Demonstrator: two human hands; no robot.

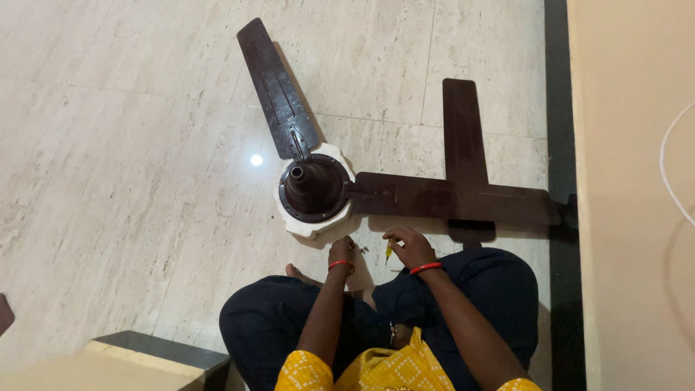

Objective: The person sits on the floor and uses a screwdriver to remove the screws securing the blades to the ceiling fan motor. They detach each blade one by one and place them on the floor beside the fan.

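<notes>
A dark brown ceiling fan lies on the tiled floor, its motor housing (314, 188) resting on a white base. One blade (276, 88) points up-left and another blade (456, 198) points right; a third, loose blade (463, 130) lies across it. My left hand (342, 253) reaches to the floor just below the motor, fingers bent near small screws (363, 248); whether it holds anything is hidden. My right hand (410, 247) grips a small yellow-handled screwdriver (389, 250), tip down. Both wrists wear red bangles.
I sit cross-legged in dark trousers (485, 289) on the floor. A black skirting strip (559, 145) and a beige wall with a white cable (670, 174) run along the right. A raised step edge (145, 347) lies at lower left.
</notes>
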